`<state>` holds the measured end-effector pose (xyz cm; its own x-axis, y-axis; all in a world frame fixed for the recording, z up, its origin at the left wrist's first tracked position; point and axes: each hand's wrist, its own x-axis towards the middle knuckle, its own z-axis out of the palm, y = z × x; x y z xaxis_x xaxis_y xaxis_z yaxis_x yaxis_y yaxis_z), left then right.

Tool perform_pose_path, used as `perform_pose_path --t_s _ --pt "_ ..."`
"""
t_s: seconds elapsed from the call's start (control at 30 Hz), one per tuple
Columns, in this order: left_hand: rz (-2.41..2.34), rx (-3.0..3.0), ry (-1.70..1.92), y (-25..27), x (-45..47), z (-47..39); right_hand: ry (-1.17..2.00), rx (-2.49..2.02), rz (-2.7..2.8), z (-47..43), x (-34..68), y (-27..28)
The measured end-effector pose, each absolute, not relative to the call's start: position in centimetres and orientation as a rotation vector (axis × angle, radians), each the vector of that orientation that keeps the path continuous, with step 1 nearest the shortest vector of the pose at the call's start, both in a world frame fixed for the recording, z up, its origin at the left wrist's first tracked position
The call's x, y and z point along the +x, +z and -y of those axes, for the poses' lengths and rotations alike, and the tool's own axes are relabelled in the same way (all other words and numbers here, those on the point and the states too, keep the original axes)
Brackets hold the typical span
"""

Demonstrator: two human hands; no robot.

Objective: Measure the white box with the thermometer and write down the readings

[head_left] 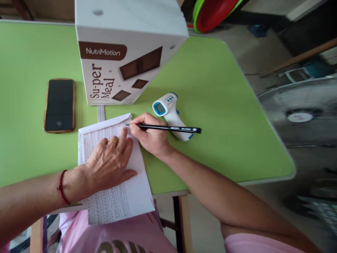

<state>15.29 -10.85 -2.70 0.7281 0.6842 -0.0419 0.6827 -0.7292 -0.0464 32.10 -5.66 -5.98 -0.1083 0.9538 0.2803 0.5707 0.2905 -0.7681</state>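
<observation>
A black pen [168, 128] is pinched in my right hand [151, 135], its tip at the top right part of a sheet of paper [138, 193]. Dense rows of handwriting fill the left part of the sheet, and its far edge is folded over. My left hand [112, 160] lies flat on the paper with the fingers stretched out, a ring on one finger and a red bracelet at the wrist. The paper's near end hangs over the table edge. Just beyond my right hand lies a white and blue infrared thermometer [171, 114], partly hidden by the hand and pen.
A tall white carton [105, 38] marked NutriMotion stands behind the paper on the green table [223, 123]. To the left rests a phone [59, 105] in a brown case. Beyond the table's right edge is a fan [300, 114]; red and green basins [210, 14] are behind.
</observation>
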Motion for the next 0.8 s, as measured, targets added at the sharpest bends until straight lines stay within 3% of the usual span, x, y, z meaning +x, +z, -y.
perform_pose_path --t_s 0.37,0.8 --pt "1.11 -2.827 0.034 -3.2 15.1 11.2 0.666 -1.37 1.799 5.7 32.1 -5.9" --pt "1.091 -2.791 0.052 -3.0 15.0 11.2 0.487 -1.154 1.802 5.4 32.3 -6.9"
